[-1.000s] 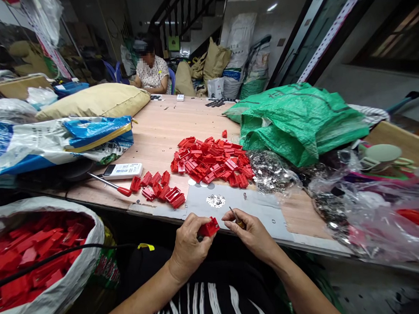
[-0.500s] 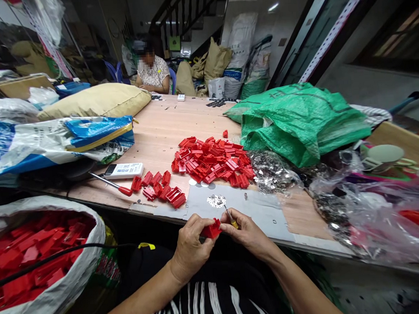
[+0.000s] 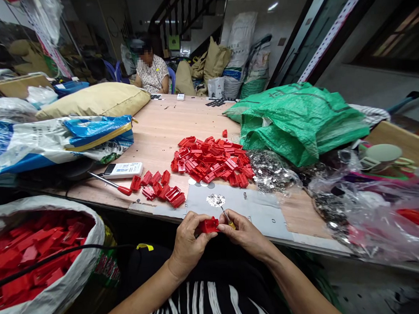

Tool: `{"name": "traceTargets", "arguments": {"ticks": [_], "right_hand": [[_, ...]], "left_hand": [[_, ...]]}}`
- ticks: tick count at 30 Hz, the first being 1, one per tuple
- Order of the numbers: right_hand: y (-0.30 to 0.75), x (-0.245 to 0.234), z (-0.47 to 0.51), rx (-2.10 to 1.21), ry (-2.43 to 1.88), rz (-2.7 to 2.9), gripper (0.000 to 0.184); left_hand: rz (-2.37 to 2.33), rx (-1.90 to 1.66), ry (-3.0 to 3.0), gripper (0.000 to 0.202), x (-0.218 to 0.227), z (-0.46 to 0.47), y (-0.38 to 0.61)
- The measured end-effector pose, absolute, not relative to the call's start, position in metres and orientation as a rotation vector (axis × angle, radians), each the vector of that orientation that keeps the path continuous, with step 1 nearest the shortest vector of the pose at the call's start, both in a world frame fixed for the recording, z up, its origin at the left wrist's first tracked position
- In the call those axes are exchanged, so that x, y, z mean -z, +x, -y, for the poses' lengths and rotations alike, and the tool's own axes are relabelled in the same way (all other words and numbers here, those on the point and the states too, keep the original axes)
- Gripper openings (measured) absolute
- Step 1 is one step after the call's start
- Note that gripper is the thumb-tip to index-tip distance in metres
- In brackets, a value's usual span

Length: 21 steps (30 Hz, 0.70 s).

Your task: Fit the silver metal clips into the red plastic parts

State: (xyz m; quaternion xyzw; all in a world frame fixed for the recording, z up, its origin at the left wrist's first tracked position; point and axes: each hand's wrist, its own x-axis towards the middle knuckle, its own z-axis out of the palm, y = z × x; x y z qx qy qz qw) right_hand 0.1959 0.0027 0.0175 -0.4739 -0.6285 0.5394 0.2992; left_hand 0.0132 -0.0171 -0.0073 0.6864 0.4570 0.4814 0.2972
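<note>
My left hand (image 3: 190,238) is closed on a red plastic housing (image 3: 210,224), held just off the table's front edge. In my right hand (image 3: 245,231) is a small screwdriver (image 3: 231,223) with a yellow handle, its thin metal shaft pointing up and away. The right thumb and fingertips meet the housing's right end; whether they press a small part there is hidden. Beyond the hands, a little heap of shiny metal pieces (image 3: 215,200) lies on a grey sheet (image 3: 259,215). Behind it is a large pile of red housings (image 3: 211,159), with a smaller group (image 3: 161,187) to its left.
An open sack (image 3: 92,221) of red parts stands at my left. A red-handled tool (image 3: 123,189) and a white box-like device (image 3: 125,170) lie on the table. Right are a bag of metal pieces (image 3: 272,172) and a green sack (image 3: 306,118). A person (image 3: 153,73) sits opposite.
My left hand has turned the red housing slightly, so more of its side shows. The right hand and screwdriver have shifted only a little. Across the table, the person's forearms have lowered.
</note>
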Motion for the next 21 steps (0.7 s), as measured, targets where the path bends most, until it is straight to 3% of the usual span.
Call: {"name": "traceTargets", "arguments": {"ticks": [4, 9, 21], "right_hand": [[0.194, -0.013, -0.002, -1.237, -1.329, 1.815, 0.020], [0.195, -0.008, 0.000, -0.884, -1.384, 2.030, 0.026], [0.182, 0.000, 0.004, -0.669, -1.330, 2.089, 0.017]], "left_hand": [[-1.169, -1.255, 1.889, 0.022, 0.009, 0.008, 0.005], [-1.157, -1.082, 2.022, 0.028, 0.007, -0.006, -0.006], [-1.049, -0.997, 2.034, 0.065, 0.021, -0.016, 0.001]]}}
